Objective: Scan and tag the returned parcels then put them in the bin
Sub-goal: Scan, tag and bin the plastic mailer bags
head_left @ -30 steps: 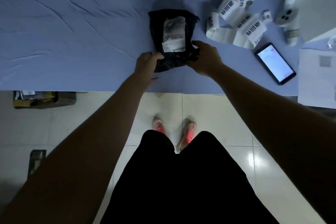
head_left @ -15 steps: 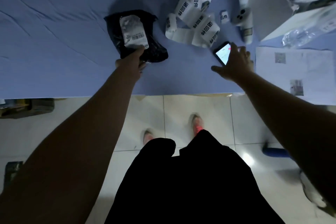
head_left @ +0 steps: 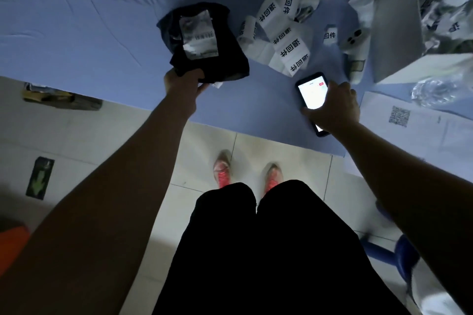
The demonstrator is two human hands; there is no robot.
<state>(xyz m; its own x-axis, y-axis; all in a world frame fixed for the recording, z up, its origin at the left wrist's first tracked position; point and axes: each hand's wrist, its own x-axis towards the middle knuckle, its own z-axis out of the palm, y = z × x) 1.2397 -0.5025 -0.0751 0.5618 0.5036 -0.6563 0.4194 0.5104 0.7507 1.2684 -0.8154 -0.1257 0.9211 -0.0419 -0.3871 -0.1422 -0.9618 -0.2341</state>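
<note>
Left hand [head_left: 184, 84] is clamped on the near edge of the crumpled black plastic parcel bag [head_left: 225, 59], fingers wrapped round it, so it's got a proper grip. The bag is on the blue-cloth-covered desk [head_left: 76, 33], close to the front edge and roughly mid-width. Its wrinkled white shipping label [head_left: 198, 36] faces up with the barcode showing. Honestly can't tell if the bag lies fully flat on the cloth or is tipped up a bit.

Right hand [head_left: 335, 107] is closed round a black smartphone [head_left: 311, 94] with a bright white lit screen. It's off to the right of the bag and also near the front edge. The hand covers the phone's lower right part, and the thumb lies along its left side. Whether the phone is lifted or resting on the desk, no idea from this angle.

Behind the phone and just beside the bag's right side is a loose curling strip of white stickers with bold black Chinese characters [head_left: 289, 43]. Right of that sits a white handheld gadget with two dark round spots [head_left: 354, 39]; I can't say what it is. Toward the far right corner there's a big white box-like shape [head_left: 394, 20]. Along the right end of the front edge lies a white paper sheet with a QR code [head_left: 384, 120], with some crumpled clear plastic [head_left: 432, 92] at its far side.

Under the desk you get pale floor tiles [head_left: 281, 151], pinkish-red shoes [head_left: 222, 174], black trousers [head_left: 256, 250], a blue stool [head_left: 401, 253] on the right and a green arrow sticker [head_left: 39, 178] on the floor at left.
</note>
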